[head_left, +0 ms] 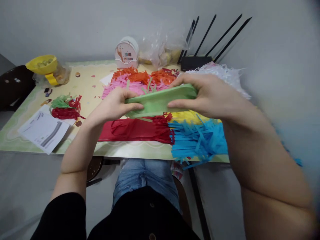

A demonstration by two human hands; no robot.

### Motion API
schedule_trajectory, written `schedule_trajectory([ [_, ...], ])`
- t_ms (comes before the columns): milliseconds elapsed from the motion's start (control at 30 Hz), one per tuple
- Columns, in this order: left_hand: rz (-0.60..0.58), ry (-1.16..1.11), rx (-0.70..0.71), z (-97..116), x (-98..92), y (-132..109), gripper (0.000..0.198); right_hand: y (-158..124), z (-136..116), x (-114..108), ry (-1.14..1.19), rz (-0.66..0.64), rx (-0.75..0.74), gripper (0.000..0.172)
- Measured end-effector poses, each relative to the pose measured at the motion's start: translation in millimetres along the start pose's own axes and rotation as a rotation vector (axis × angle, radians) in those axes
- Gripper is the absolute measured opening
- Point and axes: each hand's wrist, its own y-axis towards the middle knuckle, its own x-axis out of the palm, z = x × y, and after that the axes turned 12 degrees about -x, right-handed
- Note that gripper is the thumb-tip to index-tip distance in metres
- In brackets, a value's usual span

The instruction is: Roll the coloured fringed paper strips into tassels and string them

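Between my two hands a strip of light green tissue paper (156,103) is stretched level above the table, with a few thin cut fringes showing along its far edge. My left hand (117,105) pinches its left end between thumb and fingers. At the other end my right hand (200,93) grips it, thumb in front and fingers behind. Below them lies folded red tissue paper (132,130) with a fringed right end. Blue fringed tissue paper (200,140) hangs a little over the front edge, and yellow fringe (186,116) shows behind it.
Pink (120,85) and orange fringes (132,75) lie farther back, white shreds (222,76) at right. A black router (196,62) and a round-topped box (126,53) stand by the wall. At left are a yellow bowl (41,64), red-green scraps (66,108) and a paper sheet (43,130).
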Motion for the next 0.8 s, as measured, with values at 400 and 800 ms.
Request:
schedule_trajectory([
  [400,0.193,-0.297,-0.008,-22.8,17.6,-20.6,0.033,-11.3,-8.3,33.6,0.727,0.297,0.214,0.016],
  [800,0.139,-0.765,0.139,-26.9,27.9,-15.4,0.023,-20.0,5.0,49.5,0.943,0.33,0.161,0.015],
])
